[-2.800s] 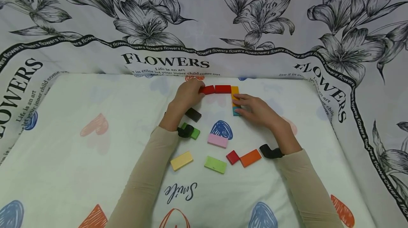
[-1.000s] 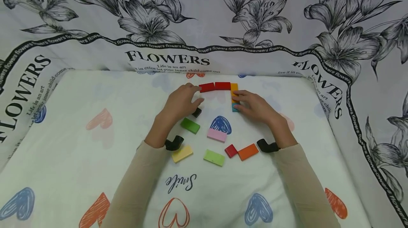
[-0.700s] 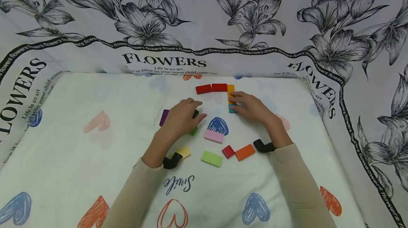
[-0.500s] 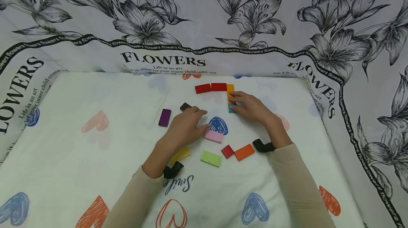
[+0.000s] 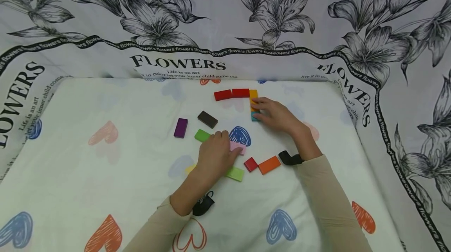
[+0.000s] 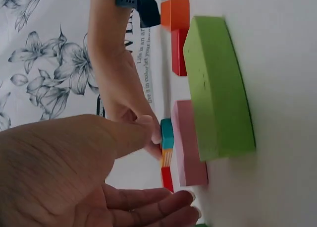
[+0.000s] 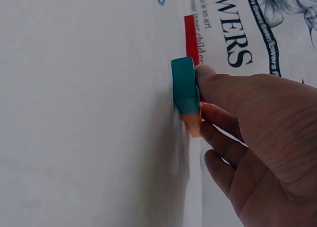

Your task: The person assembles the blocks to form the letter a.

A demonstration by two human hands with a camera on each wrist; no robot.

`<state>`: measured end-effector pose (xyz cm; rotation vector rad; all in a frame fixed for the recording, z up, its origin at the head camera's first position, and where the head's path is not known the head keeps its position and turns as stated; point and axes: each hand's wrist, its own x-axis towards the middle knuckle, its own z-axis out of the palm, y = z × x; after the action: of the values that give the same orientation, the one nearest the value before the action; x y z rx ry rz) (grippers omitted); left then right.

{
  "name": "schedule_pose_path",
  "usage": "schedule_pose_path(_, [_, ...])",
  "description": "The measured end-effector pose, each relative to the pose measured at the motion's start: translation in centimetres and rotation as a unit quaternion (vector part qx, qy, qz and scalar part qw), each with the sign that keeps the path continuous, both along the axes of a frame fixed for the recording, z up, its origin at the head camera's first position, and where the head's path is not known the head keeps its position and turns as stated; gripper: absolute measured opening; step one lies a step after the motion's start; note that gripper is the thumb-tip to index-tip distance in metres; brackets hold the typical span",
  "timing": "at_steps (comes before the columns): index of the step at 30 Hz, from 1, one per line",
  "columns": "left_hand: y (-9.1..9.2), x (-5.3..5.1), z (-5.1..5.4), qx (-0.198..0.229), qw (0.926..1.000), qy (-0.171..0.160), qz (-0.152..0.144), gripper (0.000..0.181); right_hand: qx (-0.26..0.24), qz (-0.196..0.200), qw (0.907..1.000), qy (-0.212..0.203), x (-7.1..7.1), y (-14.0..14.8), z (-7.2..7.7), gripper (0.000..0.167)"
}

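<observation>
My left hand [image 5: 215,154] hovers over a pink block [image 5: 238,148], thumb and fingers apart with nothing between them. In the left wrist view, the pink block [image 6: 190,147] lies beyond the fingertips, beside a light green block [image 6: 218,88]. My right hand [image 5: 278,115] touches the right side of a short column, a yellow-orange block [image 5: 253,94] above a teal block [image 5: 254,117]. Seen from the right wrist, the thumb is at the teal block [image 7: 184,83] and the fingers are near the orange one [image 7: 193,124]. Two red blocks [image 5: 222,95] run left from the column's top.
Loose blocks lie around the hands: purple [image 5: 181,127], dark brown [image 5: 207,119], green [image 5: 202,135], red [image 5: 251,164] and orange [image 5: 269,165]. A yellow block [image 5: 190,169] is mostly hidden by the left hand. A heart-printed white cloth [image 5: 141,189] covers the surface.
My left hand has left the end of the red blocks and come down and right to the pink block, uncovering the purple and brown blocks. The right hand stays at the column.
</observation>
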<state>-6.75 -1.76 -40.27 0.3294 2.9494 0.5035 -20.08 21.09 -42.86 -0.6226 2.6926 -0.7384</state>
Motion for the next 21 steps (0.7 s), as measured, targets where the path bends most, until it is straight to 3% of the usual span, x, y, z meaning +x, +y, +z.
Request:
schedule_pose_path(11, [1.2, 0.5, -0.8, -0.008, 0.9999, -0.010, -0.005, 0.066, 0.003, 0.004, 1.0000, 0.005, 0.0, -0.1, -0.1, 0.051])
schedule_pose_path(17, [1.6, 0.2, -1.2, -0.019, 0.9992, 0.006, -0.035, 0.067, 0.005, 0.001, 1.0000, 0.006, 0.0, 0.0, 0.0, 0.051])
schedule_pose_path(21, [1.5, 0.2, -1.1, -0.007, 0.9987, -0.008, -0.050, 0.068, 0.003, 0.002, 1.0000, 0.001, 0.0, 0.0, -0.1, 0.052])
